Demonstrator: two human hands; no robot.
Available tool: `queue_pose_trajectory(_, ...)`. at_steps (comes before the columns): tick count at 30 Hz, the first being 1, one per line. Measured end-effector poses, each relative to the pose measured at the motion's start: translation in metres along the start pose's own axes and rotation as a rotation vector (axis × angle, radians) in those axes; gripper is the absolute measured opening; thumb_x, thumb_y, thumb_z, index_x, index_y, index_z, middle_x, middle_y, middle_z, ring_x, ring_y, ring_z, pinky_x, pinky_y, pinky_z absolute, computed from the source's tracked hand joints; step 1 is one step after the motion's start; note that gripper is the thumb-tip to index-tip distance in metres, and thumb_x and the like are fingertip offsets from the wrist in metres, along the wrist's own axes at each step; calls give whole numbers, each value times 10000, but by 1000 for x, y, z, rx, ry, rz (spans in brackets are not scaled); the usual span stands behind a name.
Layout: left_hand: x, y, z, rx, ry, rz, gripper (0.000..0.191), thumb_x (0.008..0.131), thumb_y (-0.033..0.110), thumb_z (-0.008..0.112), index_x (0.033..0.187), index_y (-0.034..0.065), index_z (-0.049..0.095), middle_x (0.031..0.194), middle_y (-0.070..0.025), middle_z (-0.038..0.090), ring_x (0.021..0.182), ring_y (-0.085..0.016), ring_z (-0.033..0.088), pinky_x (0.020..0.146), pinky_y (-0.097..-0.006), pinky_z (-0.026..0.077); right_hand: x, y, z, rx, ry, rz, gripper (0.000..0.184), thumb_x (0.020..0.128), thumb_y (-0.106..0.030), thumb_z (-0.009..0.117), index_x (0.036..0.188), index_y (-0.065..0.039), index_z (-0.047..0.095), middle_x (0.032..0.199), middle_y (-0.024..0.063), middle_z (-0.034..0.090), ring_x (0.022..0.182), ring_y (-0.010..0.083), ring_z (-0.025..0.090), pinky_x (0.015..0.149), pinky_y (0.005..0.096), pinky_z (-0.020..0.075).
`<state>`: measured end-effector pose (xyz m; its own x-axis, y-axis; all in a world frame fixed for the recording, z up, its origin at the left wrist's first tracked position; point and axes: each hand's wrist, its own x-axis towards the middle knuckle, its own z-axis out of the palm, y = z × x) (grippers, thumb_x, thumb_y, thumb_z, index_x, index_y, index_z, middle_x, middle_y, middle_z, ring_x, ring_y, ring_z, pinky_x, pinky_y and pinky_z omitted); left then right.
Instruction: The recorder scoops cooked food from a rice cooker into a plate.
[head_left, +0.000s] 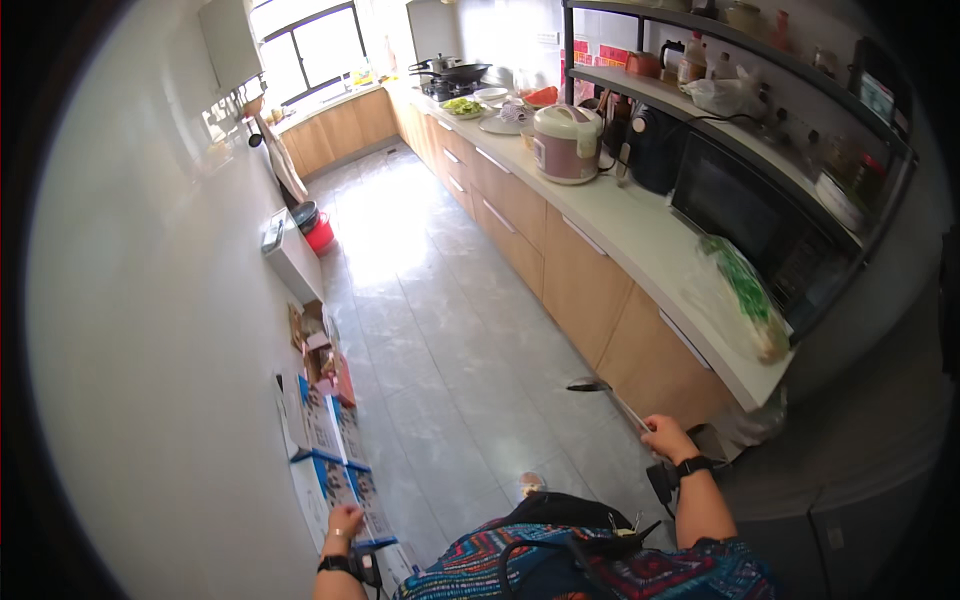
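Observation:
My right hand (670, 437), at the lower right, is closed round the handle of a long ladle or similar utensil (590, 385), whose dark round head points away over the floor beside the base cabinets. At the lower left, my left hand (346, 520) has its fingers curled, with nothing visible in them, above blue-and-white boxes (335, 487). Each wrist wears a black strapped device. On the counter (609, 214) to the right stands a rice cooker (568, 144), and a plastic bag with green vegetables (742, 292) lies near its close end.
A tiled floor runs to the window end. Open cartons (322, 352), a white cabinet (291, 253) and a red bucket (321, 234) line the left wall. Along the right are a microwave (757, 217), a metal shelf (622, 81) and, farther off, a wok (466, 73) on the stove.

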<state>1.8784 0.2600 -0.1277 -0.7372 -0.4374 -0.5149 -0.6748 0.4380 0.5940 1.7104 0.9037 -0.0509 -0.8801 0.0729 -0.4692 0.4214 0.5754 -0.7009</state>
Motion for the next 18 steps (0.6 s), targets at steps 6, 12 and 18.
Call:
queue_pose_trajectory(6,-3,-173,-66,512,-160,21,511,780,360,634,1177,60,517,1116,-146,568,1048,-311,518,911,-439,404,193,-85,41,-73,11,-527,380,712,-76,584,1090,-47,598,853,124,639,600,147,596,515,297,466)
queue_pose_trajectory(12,83,-117,-89,304,-285,-611,503,748,305,637,1180,79,513,978,-135,551,885,-310,508,811,-411,396,260,-230,79,-84,-191,2,388,751,-72,581,1137,-65,538,731,102,609,568,180,578,486,318,455)
queue_pose_trajectory(18,293,-31,-161,214,-143,-396,370,739,256,593,1051,59,589,728,-100,577,648,-250,556,622,-365,454,373,-215,150,-15,-119,155,227,693,-116,614,899,-23,629,668,105,626,544,195,589,513,336,470)
